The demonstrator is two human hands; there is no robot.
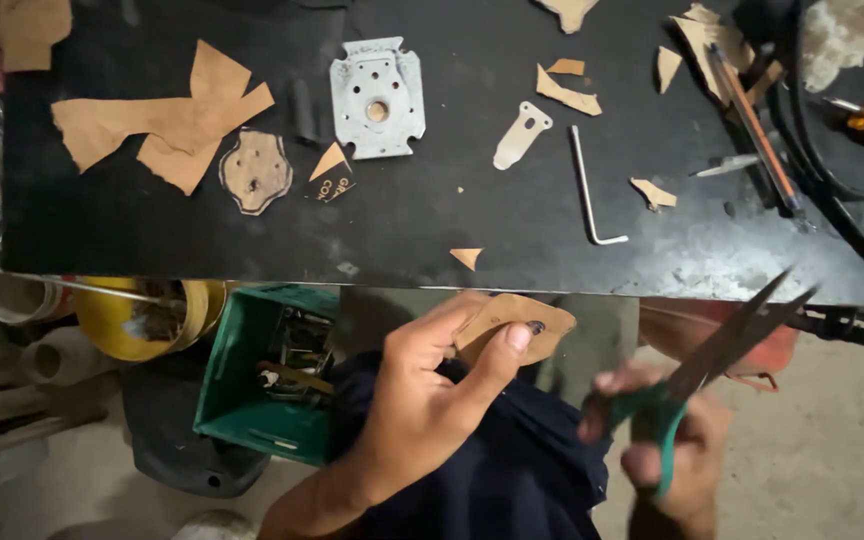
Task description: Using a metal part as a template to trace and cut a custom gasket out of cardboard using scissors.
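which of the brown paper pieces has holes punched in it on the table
The rounded shield-shaped piece left of the metal plate; the other scraps on the table are plain, ragged offcuts.

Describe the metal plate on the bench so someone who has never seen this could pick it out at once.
On the black bench, look near the far edge, left of centre. The metal plate lies flat there, just right of a brown cut-out of similar shape. It alone is pale grey metal, squarish with notched corners and several drilled holes.

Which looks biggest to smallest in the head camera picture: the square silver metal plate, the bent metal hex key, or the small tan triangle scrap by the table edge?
1. Square silver metal plate
2. Bent metal hex key
3. Small tan triangle scrap
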